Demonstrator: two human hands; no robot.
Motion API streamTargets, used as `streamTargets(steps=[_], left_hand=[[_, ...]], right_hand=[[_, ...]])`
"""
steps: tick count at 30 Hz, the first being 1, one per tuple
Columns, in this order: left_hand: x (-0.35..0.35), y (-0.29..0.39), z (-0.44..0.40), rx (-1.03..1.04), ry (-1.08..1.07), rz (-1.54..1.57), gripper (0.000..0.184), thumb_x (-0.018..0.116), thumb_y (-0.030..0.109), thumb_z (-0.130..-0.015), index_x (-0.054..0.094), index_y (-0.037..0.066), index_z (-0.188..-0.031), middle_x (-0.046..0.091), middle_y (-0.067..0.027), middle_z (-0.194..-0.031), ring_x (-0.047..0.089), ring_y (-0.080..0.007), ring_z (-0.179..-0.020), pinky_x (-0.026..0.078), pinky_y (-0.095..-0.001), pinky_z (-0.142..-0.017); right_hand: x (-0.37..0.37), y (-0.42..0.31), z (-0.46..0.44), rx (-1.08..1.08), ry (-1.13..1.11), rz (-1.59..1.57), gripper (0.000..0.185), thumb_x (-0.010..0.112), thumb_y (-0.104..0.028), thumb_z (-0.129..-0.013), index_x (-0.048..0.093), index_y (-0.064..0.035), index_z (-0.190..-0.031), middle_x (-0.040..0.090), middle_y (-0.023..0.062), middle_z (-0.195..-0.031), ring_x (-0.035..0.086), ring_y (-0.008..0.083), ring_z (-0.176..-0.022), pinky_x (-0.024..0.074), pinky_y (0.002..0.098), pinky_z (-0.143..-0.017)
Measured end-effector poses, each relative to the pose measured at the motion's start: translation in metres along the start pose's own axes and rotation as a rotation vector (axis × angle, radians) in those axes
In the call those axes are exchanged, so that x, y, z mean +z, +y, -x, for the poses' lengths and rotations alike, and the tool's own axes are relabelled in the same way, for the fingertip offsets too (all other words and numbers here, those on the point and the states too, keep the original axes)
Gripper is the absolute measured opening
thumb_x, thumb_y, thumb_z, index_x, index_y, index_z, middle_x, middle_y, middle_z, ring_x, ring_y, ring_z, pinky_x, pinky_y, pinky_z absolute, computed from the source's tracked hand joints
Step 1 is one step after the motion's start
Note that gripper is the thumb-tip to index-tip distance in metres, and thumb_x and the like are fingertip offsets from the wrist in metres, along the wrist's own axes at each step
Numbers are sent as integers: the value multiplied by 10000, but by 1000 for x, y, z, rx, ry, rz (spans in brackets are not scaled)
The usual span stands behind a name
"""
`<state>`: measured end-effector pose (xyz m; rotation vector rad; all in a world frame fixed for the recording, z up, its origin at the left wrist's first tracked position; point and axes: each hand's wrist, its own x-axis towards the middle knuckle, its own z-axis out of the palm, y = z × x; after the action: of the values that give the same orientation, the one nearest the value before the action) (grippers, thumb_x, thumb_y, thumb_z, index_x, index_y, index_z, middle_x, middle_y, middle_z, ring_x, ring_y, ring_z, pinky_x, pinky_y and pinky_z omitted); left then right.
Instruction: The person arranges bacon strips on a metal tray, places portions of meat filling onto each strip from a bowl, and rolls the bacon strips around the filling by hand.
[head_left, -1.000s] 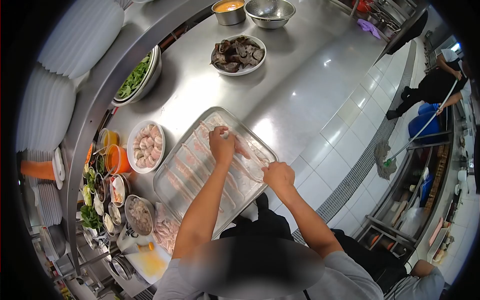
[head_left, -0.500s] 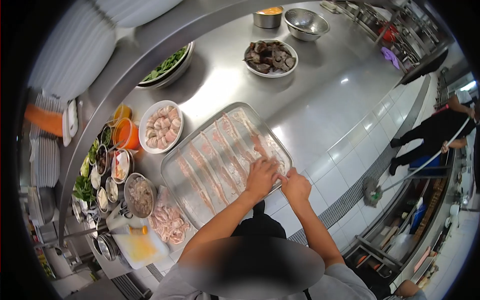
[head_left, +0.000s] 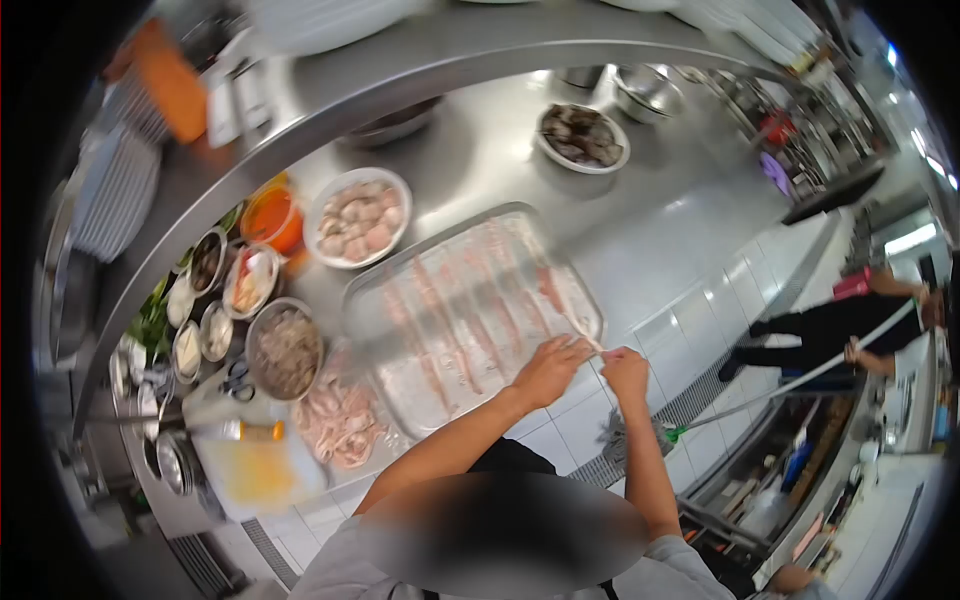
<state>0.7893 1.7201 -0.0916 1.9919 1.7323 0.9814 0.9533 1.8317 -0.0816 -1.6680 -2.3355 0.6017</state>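
A metal tray holds several long pale-pink strips of bacon, laid side by side. At its right end, one bacon strip stretches toward the tray's edge and into my hands. The fingers of my left hand are closed on that strip near the tray's right corner. Just beyond the rim, my right hand pinches the strip's end. The exact fingertip contact is blurred. A pile of raw pale-pink meat lies left of the tray.
Behind the tray stand a white bowl of rolled pink pieces and a bowl of dark pieces. To the left are a bowl of greyish meat, scissors and a cutting board. A person holds a mop at right.
My hands have shifted right, past the tray's rim, drawing the strip's end outward. The view has turned, and the mop has moved left across the floor.
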Motion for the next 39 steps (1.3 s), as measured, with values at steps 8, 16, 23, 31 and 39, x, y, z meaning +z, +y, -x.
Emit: streamTargets(steps=[8,16,23,31,39], left_hand=[[-102,18,152,-118,313,35,321,599,31,-852,674,34,-1165,633,-126,-1239,546,-310,-1152,448,-408,-998],[-209,33,366,-916,666,-305,259,650,-3,-820,700,44,-1070,684,-108,-1100,593,-309,-1009,469,-418,-913],[-214,2,374,-788,699,-218,351,716,38,-767,691,57,-1117,676,-116,-1090,585,-332,-1023,472,-411,-919],[-225,-23,354,-552,626,-36,372,733,146,-832,633,31,-1171,663,-132,-1046,591,-275,-1022,470,-374,-928],[-233,-31,351,-659,658,989,147,599,207,-991,585,65,-1028,622,-21,-940,604,-110,-879,532,-301,-824]], right_hand=[[-24,-79,-9,-138,217,302,359,712,-415,-846,684,-58,-856,679,183,-713,681,371,-697,521,450,-614],[24,-200,92,-639,-177,-355,138,614,-122,-928,696,-37,-1001,707,120,-813,677,204,-697,514,322,-614],[149,-328,215,-1070,-304,-204,148,700,-149,-827,704,-49,-935,666,146,-924,655,352,-803,534,387,-718],[113,-357,208,-639,-785,-535,118,707,-123,-872,692,-22,-931,693,82,-882,632,161,-735,493,296,-697],[97,-355,216,-270,-1022,-934,166,643,-147,-960,650,-31,-1079,643,-11,-989,562,70,-917,455,239,-817]])
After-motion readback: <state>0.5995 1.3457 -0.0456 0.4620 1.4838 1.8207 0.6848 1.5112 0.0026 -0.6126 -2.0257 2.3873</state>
